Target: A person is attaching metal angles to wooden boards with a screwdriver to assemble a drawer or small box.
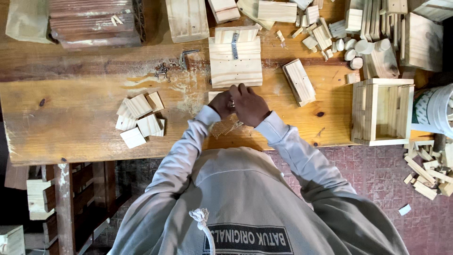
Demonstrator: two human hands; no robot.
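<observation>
Our left hand (221, 104) and right hand (248, 105) meet at the bench (71, 118) below the hinged board (235, 63); we cannot tell either grip's hold.

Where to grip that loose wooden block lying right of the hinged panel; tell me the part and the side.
Take the wooden block across its two long edges, near the middle, coming from above. It lies flat and slanted on the workbench, with bare bench along both long sides, so fingers should fit there. Its ends point toward the hinged panel and the slatted crate, which probably crowd an endwise grip.
</observation>
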